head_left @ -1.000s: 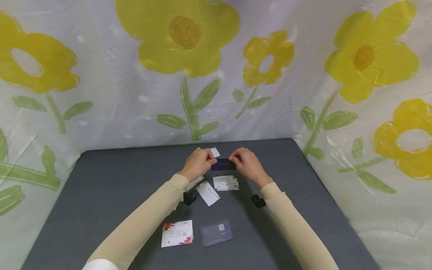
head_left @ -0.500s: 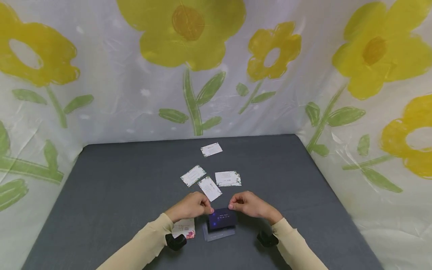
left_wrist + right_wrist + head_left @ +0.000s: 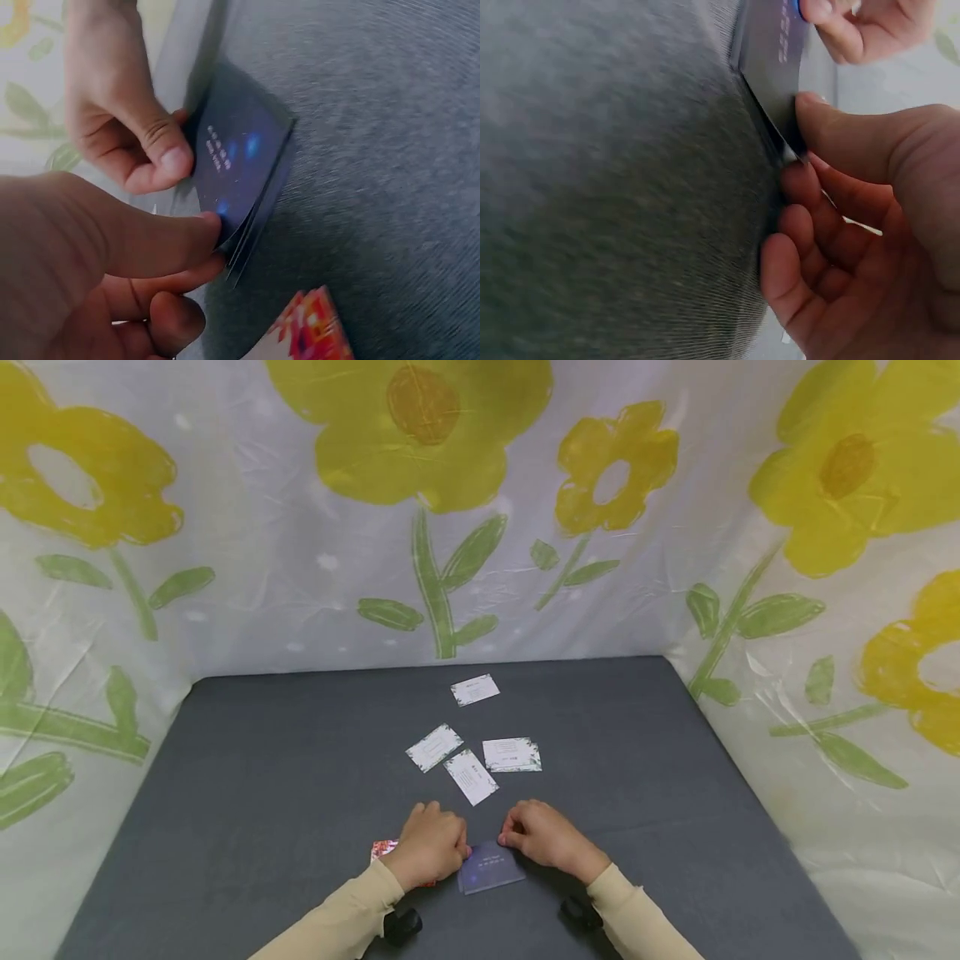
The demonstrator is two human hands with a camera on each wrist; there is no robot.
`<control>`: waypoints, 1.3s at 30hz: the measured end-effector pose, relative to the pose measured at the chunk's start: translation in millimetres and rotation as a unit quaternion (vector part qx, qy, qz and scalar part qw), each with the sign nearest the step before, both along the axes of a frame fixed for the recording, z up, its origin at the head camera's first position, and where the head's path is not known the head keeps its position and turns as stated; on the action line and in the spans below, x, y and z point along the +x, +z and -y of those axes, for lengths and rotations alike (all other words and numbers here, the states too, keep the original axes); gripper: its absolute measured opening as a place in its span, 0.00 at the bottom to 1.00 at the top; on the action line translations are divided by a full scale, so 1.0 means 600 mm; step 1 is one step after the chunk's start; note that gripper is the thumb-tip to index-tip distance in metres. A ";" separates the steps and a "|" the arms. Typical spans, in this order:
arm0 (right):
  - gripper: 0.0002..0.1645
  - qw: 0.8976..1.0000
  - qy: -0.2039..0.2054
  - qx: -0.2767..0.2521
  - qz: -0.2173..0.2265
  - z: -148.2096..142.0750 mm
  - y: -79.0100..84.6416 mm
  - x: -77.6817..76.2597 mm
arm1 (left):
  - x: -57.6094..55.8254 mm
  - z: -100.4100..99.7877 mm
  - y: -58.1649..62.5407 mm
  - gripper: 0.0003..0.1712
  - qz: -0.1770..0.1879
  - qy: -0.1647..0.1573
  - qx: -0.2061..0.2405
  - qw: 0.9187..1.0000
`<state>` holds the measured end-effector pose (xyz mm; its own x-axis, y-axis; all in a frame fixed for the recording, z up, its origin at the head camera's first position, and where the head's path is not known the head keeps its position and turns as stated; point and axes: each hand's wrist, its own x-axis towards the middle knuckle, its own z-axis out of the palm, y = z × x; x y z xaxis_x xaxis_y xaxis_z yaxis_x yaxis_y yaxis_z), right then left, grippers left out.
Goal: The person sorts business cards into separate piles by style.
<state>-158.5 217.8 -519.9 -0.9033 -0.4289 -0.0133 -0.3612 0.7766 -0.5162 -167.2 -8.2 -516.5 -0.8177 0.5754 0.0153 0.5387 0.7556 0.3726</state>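
Observation:
Both hands pinch one dark blue business card (image 3: 492, 870) with small pale print by its far corners. The left hand (image 3: 429, 846) has its thumb on top of the card at one corner, with a finger beneath. Opposite it, the right hand (image 3: 549, 837) pinches the other corner between thumb and forefinger. Under this card lie more blue cards (image 3: 264, 217), nearly lined up with it; at the pinched side the top card bends up from them. A stack of white cards with red flowers (image 3: 383, 848) sits partly hidden behind the left hand.
Beyond the hands, several white cards with leafy borders lie on the dark grey table (image 3: 300, 793): one far back (image 3: 475, 690), one slanted left (image 3: 435, 747), one in the middle (image 3: 471, 777), and a small pile at right (image 3: 512, 753). A flowered curtain (image 3: 300, 568) surrounds the table.
Both hands have brought the blue card from the far part of the table toward the person, then lowered it onto the other blue cards. The white leafy cards stay put.

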 end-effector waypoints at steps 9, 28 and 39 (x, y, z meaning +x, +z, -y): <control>0.06 0.985 -0.017 0.091 -0.147 0.021 -0.012 0.034 | 0.021 -0.016 -0.015 0.14 -0.167 -0.008 -0.084 0.982; 0.31 0.986 0.112 0.117 -0.028 -0.004 0.025 0.050 | 0.067 -0.024 -0.013 0.32 -0.238 -0.057 -0.141 0.959; 0.31 0.992 0.106 0.052 0.032 -0.014 0.035 0.028 | 0.061 -0.028 -0.006 0.36 -0.241 -0.060 -0.138 0.959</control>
